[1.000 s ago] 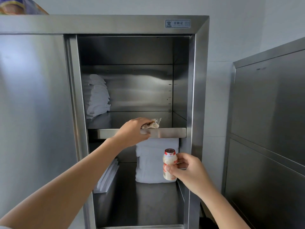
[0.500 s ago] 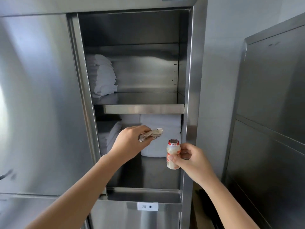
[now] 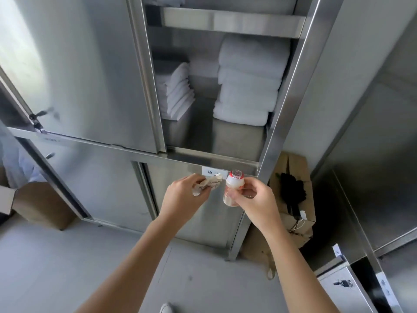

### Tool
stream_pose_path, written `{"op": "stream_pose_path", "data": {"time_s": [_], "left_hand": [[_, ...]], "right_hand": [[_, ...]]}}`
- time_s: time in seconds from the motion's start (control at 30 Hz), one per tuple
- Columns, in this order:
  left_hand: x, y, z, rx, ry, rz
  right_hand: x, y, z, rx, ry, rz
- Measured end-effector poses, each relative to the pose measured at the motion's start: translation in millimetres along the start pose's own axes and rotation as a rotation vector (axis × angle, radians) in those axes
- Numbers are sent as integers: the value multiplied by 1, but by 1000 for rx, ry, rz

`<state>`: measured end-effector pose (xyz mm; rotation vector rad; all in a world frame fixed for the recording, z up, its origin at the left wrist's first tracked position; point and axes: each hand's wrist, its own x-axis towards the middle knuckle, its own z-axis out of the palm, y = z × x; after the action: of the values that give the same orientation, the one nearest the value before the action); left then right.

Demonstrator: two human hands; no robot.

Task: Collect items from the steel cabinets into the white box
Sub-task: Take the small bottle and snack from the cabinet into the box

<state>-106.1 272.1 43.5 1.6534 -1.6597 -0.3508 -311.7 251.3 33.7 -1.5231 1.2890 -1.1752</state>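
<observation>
My left hand (image 3: 180,197) grips a small crumpled snack packet (image 3: 208,184), pale with printed text. My right hand (image 3: 255,201) holds a small white drink bottle (image 3: 233,187) with a red foil cap, upright. Both hands are side by side, low in front of the steel cabinet (image 3: 284,105), below its open compartment. The white box is not in view.
Folded white towels (image 3: 248,82) and a second pile (image 3: 178,91) fill the open compartment. A brown cardboard box (image 3: 293,168) with black items stands on the floor to the right, between this cabinet and another steel cabinet (image 3: 372,154). Another cardboard box (image 3: 40,204) sits at the left.
My left hand has taken the packet off the shelf and come down. Both hands have dropped below the open compartment, and my view has tilted down toward the floor.
</observation>
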Motion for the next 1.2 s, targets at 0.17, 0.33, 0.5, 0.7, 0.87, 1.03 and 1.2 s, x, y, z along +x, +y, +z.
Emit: {"op": "stream_pose_path", "data": {"time_s": [0.17, 0.33, 0.5, 0.7, 0.87, 1.03, 1.2], "left_hand": [[-38, -29, 10, -41, -20, -75], [-37, -59, -6, -56, 18, -95], [-18, -88, -35, -66, 56, -63], [-1, -145, -69, 40, 80, -53], [-13, -186, -106, 93, 151, -139], [-23, -217, -139, 98, 280, -336], [-42, -223, -163, 160, 431, -512]], "right_hand": [[-18, 23, 13, -31, 34, 78], [-17, 23, 38, -43, 39, 108], [1, 7, 79, -62, 3, 84], [21, 4, 135, -66, -47, 54], [36, 7, 190, -58, -157, 58], [65, -10, 248, -31, -363, 6], [84, -28, 302, 34, -635, -47]]}}
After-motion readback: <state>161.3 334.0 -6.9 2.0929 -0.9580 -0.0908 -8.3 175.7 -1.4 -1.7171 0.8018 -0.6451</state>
